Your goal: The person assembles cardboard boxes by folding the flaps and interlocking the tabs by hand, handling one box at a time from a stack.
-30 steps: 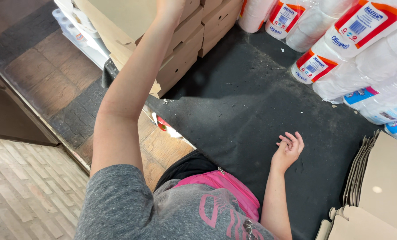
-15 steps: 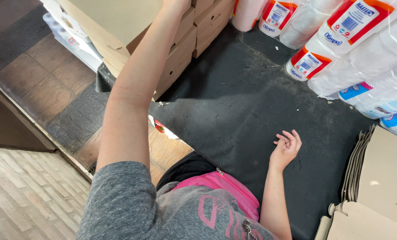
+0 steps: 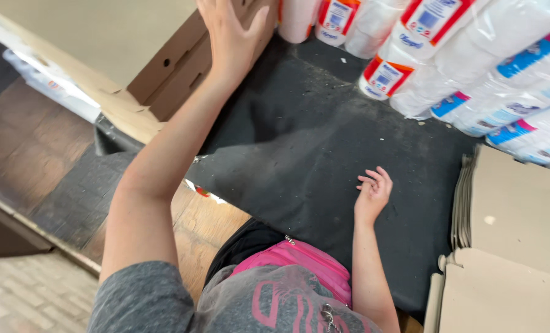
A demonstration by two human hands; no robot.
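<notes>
Left hand now flat, fingers spread, on brown cardboard box, reach unchanged; right hand stays loosely open, empty, over black surface.

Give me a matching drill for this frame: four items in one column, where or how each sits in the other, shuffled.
Items:
1. left hand
2. right hand
3. wrapped paper rolls
4. flat cardboard sheets

Places or states:
A. stacked at the right edge of the black mat
B. piled along the far side, top right
C. raised, palm against the side of a brown cardboard box
D. open, fingers curled, low over the mat, holding nothing

Pairs: 1-C, 2-D, 3-B, 4-A
</notes>
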